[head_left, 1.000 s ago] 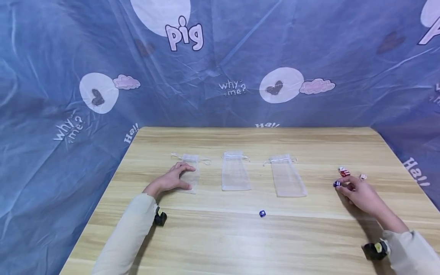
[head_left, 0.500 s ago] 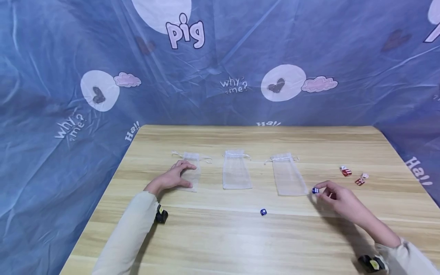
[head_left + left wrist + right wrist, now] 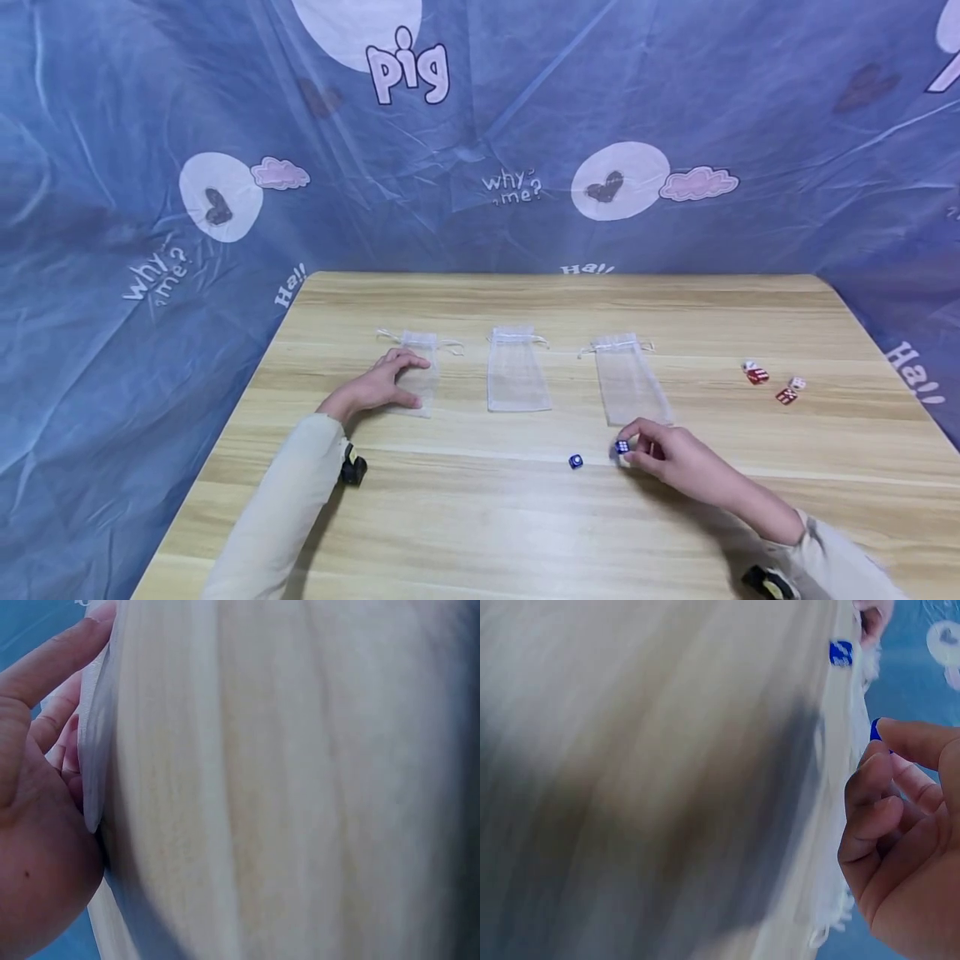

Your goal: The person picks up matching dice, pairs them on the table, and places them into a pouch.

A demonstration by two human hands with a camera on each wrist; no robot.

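Note:
Between thumb and fingertips my right hand point(image 3: 678, 458) pinches a blue die point(image 3: 622, 447) with white pips, just in front of the right-hand mesh pouch. In the right wrist view only a sliver of that blue die point(image 3: 875, 730) shows past the thumb. A second blue die point(image 3: 576, 461) sits on the table a short way to its left. On the left, my left hand point(image 3: 378, 383) rests over a white drawstring mesh pouch point(image 3: 423, 385), fingers and thumb spread apart and covering part of it. In the left wrist view the edge of the pouch point(image 3: 97, 750) shows beside the fingers.
A middle mesh pouch point(image 3: 517, 375) and a right mesh pouch point(image 3: 632, 387) lie flat on the wooden table point(image 3: 465, 517). Red dice point(image 3: 787, 396) and white dice point(image 3: 798, 383) lie at the far right. A blue printed cloth point(image 3: 450, 225) hangs behind the table.
My right hand has carried the blue die leftward and nearer, from beside the red and white dice toward the other blue die. My left hand has stayed on its pouch.

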